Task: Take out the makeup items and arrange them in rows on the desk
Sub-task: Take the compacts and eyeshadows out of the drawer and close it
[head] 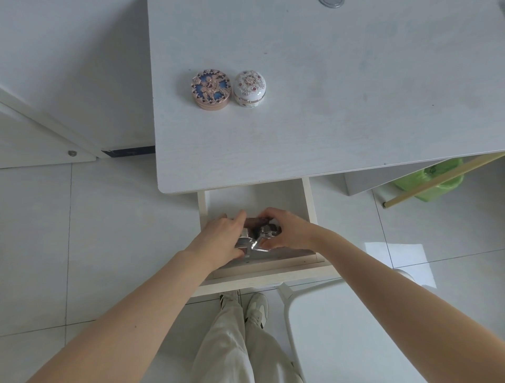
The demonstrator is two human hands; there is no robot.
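Observation:
Two makeup items stand side by side on the white desk [328, 95]: a round rose-gold compact with a blue ornate lid [210, 88] and, to its right, a white floral domed jar [249, 88]. Below the desk edge an open drawer [257, 196] holds shiny silver and dark makeup items [255, 236]. My left hand [218, 235] and my right hand [284, 228] are both inside the drawer, with their fingers curled round these items. The hands hide most of what lies in the drawer.
A white chair [341, 328] stands at the lower right, close to the drawer front. A green bag [437, 177] and a wooden stick [437, 181] lie under the desk's right side. A round metal thing [331, 2] sits at the desk's far edge.

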